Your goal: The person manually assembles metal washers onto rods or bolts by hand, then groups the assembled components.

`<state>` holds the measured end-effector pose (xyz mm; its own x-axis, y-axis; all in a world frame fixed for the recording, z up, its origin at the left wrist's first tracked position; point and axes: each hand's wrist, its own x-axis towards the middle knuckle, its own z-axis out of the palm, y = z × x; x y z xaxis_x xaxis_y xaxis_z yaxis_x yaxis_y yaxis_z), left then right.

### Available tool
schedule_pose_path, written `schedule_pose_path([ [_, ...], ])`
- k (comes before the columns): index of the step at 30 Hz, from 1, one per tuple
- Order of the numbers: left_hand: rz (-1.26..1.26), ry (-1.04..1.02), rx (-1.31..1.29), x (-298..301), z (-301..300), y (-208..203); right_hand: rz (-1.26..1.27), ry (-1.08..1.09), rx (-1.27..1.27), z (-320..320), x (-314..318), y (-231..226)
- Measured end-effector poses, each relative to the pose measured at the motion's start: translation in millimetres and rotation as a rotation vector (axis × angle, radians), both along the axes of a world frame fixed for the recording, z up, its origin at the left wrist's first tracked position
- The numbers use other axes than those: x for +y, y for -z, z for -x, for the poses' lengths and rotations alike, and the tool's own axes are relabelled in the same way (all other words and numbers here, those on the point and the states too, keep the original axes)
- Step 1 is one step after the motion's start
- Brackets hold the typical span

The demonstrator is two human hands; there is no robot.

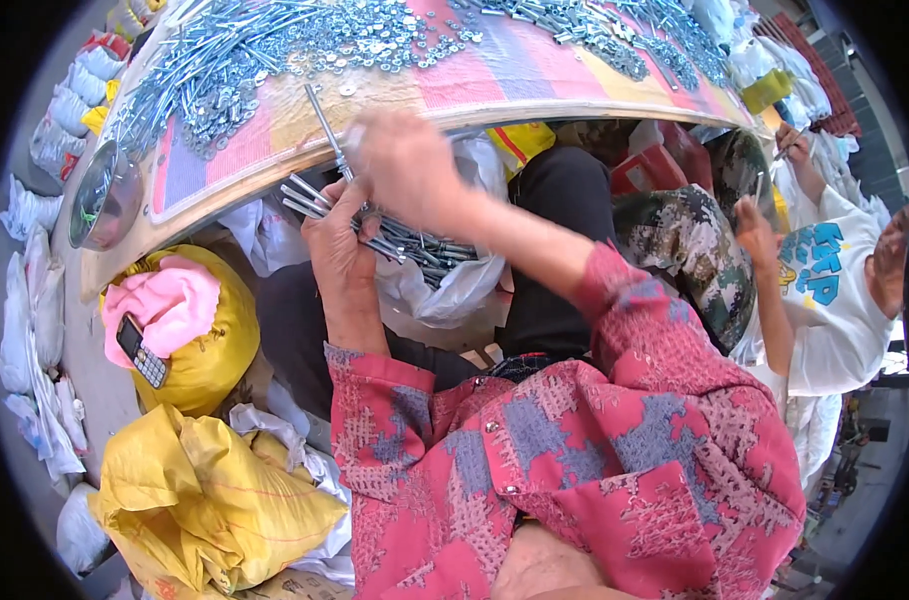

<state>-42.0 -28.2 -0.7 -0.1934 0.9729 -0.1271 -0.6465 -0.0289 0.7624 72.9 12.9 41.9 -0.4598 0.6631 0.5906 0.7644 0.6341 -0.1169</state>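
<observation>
My left hand (340, 252) is closed around several silver bolts (306, 196), their ends sticking out at its left. One long thin bolt (323, 122) rises at a slant from its fingertips toward the table, with a nut or sleeve low on it. My right hand (406, 165) is just right of that bolt, smeared by motion, so its fingers cannot be made out. Beneath both hands, an open white plastic bag (444, 300) on my lap holds a heap of finished-looking bolts (429, 255).
Loose bolts, washers and nuts (274, 65) cover the striped tabletop (494, 75). A clear bowl (109, 197) stands at its left corner. A phone (142, 350) and pink cloth (179, 295) lie on a yellow sack (214, 370). A co-worker in a white shirt (834, 290) sits right.
</observation>
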Motion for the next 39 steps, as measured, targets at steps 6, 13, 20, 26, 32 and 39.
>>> schedule_pose_path([
  [6, -0.234, -0.002, -0.042, -5, 16, 33, -0.142, -0.398, 0.190, 7, -48, -27],
  [13, -0.072, -0.050, 0.085, 3, 23, 12, 0.169, -0.264, 0.408, -1, -43, -14],
  [20, 0.021, 0.027, 0.335, -23, 1, -15, 0.698, -0.366, 0.561, -15, -9, -4],
  [26, 0.064, 0.078, 0.485, -17, 25, -8, 0.463, 0.000, 0.072, -40, 0, 8],
  [32, 0.060, 0.305, 0.495, -12, 5, -12, 0.654, -0.280, 0.387, -34, -15, -8],
  [39, 0.018, 0.450, 0.200, -14, -26, -32, 1.137, -0.280, 0.665, -53, 1, -19],
])
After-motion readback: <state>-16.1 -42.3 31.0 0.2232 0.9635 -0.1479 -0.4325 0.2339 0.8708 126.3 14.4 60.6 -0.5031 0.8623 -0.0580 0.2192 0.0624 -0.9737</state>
